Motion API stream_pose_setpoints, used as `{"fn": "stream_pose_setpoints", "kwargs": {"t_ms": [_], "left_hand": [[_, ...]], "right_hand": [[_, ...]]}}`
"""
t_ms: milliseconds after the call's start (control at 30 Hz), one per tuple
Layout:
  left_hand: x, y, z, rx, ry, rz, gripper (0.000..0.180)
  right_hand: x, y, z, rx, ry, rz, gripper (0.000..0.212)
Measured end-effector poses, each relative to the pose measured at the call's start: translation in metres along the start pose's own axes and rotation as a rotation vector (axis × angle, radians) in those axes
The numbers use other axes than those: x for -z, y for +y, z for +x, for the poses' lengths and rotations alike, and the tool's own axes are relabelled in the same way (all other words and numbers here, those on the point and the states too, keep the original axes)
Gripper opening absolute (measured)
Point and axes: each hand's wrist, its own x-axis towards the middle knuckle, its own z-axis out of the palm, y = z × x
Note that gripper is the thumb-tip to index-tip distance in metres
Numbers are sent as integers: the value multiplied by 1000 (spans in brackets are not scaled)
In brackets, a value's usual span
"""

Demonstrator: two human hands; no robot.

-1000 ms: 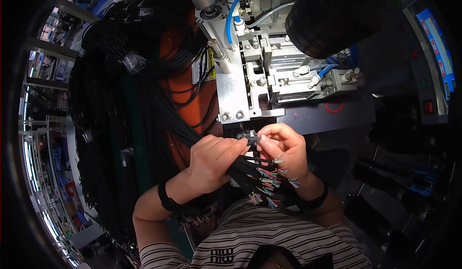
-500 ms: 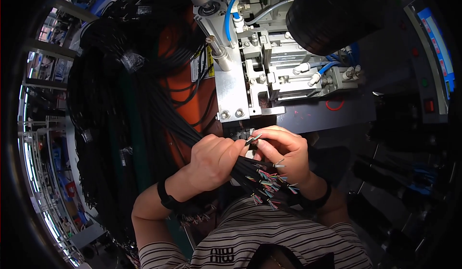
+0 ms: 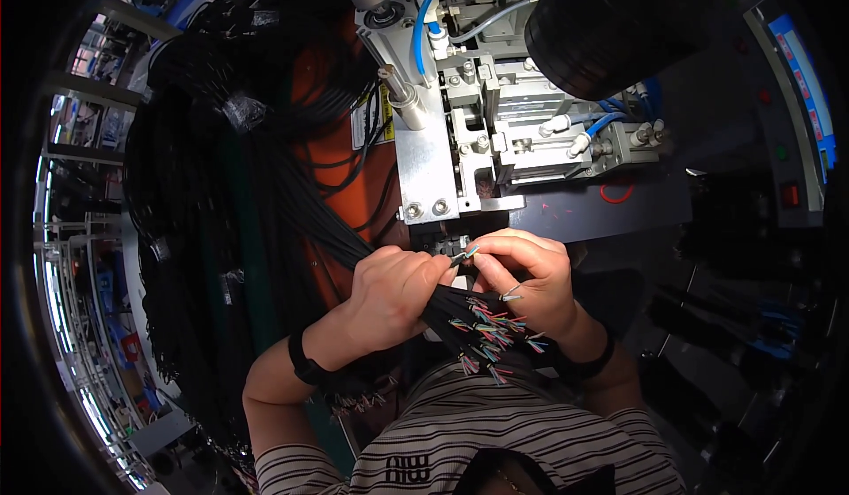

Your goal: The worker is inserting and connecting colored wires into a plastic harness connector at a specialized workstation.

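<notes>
My left hand [image 3: 392, 293] is closed around a bundle of black cables [image 3: 329, 240], whose cut ends fan out below it. Thin red, green, blue and white wires [image 3: 488, 334] stick out of those ends. One cable end rises between left thumb and forefinger, with its short coloured wires [image 3: 471, 253] showing. My right hand [image 3: 536, 281] has its thumb and forefinger pinched at these wires. A paler, whitish wire end [image 3: 512, 295] lies by the right palm. The lower right fingers are partly hidden.
Just ahead stands a metal machine [image 3: 535, 110] with blue air hoses [image 3: 418, 30] and a steel plate [image 3: 424, 172]. More black cables [image 3: 190, 159] hang at the left, near an orange surface [image 3: 349, 203]. A control panel [image 3: 800, 97] is at the right; a red loop [image 3: 616, 193] lies on the grey table.
The right fingertips have shifted slightly at the cable end, and its wires now show more colour. The fanned cable ends have moved a little to the left.
</notes>
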Motion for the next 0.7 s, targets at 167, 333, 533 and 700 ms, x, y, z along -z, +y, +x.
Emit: {"fn": "stream_pose_setpoints", "kwargs": {"t_ms": [167, 333, 533, 700], "left_hand": [[-1, 1, 0, 24, 2, -7, 18], [-1, 3, 1, 57, -43, 19, 23], [-4, 5, -3, -12, 64, 99, 24], [-2, 4, -3, -16, 68, 84, 22]], "right_hand": [[2, -1, 1, 36, -5, -115, 10], [0, -4, 2, 102, 26, -297, 8], [1, 4, 1, -304, -15, 121, 11], [-13, 8, -5, -412, 90, 461, 11]]}}
